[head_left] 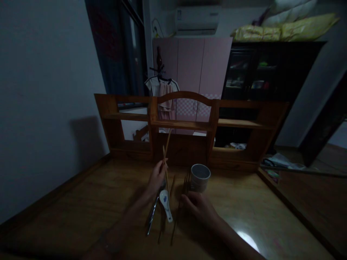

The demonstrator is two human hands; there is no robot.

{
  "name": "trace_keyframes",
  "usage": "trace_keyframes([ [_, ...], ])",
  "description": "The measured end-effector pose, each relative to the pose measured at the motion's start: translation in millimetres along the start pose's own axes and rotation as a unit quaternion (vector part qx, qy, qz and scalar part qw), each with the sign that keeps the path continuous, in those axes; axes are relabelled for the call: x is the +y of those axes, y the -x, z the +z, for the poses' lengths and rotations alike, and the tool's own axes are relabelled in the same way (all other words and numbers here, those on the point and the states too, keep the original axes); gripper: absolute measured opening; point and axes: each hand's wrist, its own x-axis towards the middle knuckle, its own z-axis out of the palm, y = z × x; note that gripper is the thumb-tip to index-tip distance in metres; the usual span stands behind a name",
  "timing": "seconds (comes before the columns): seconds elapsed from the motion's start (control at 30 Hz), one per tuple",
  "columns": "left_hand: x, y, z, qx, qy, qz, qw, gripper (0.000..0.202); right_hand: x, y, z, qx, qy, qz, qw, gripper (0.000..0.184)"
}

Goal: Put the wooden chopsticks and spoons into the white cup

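Observation:
My left hand (157, 177) is closed around wooden chopsticks (167, 145), whose tips cross and point up and away. Below that hand a white ceramic soup spoon (166, 204) with a blue mark lies on the table, beside a shiny metal utensil (153, 216) whose upper end is hidden. My right hand (199, 206) has its fingers curled, just in front of a grey metal cup (200, 177). Thin dark prong-like lines (186, 183) run by its fingertips; in this dim light I cannot tell whether it grips them. Another thin stick (172, 186) lies between the hands.
A wooden shelf unit (181, 124) stands along the back of the wooden table (103, 195). A raised edge (292, 209) borders the right side. Beyond are hanging clothes (162, 88), a pink wardrobe (189, 68) and a dark cabinet (271, 76). Light glares at the lower right.

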Motion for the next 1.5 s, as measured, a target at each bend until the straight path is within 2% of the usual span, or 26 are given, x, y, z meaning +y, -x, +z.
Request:
trace_keyframes([
  [0.1,43,12,-14.4,-0.020,0.122,0.004,0.992,0.037,-24,-4,-16,0.043,-0.006,-0.053,0.998,0.033],
  [0.2,84,48,-14.3,-0.073,0.172,-0.010,0.982,0.035,-61,-9,-43,0.105,-0.052,-0.088,0.989,0.022],
  [0.3,110,92,3.2,-0.105,0.151,-0.023,0.983,0.032,-95,-9,-73,0.122,-0.127,-0.098,0.980,0.027],
  [0.37,117,114,19.1,-0.108,0.159,-0.013,0.981,0.032,-109,-3,-89,0.105,-0.143,-0.097,0.979,0.023],
  [0.4,119,122,26.6,-0.128,0.181,-0.013,0.975,0.033,-113,1,-95,0.097,-0.137,-0.096,0.981,0.024],
  [0.53,117,134,45.7,-0.160,0.245,-0.019,0.956,0.034,-116,19,-109,0.078,-0.084,-0.102,0.988,0.027],
  [0.67,114,137,49.6,-0.191,0.238,-0.020,0.952,0.027,-114,33,-115,0.124,-0.089,-0.087,0.984,0.024],
  [0.83,90,148,57.8,-0.228,0.201,-0.045,0.952,0.024,-113,40,-124,0.165,-0.126,-0.057,0.977,0.029],
  [0.97,61,156,66.0,-0.242,0.159,-0.036,0.957,0.032,-111,43,-122,0.119,-0.118,-0.052,0.985,0.031],
  [1.1,45,163,68.7,-0.232,0.108,-0.034,0.966,0.035,-109,48,-111,0.050,-0.129,-0.059,0.989,0.025],
  [1.23,41,169,69.9,-0.227,0.096,-0.032,0.969,0.035,-106,54,-107,0.028,-0.134,-0.052,0.989,0.019],
  [1.5,43,176,72.2,-0.234,0.036,-0.060,0.970,0.024,-107,55,-115,0.027,-0.129,-0.038,0.991,0.018],
])
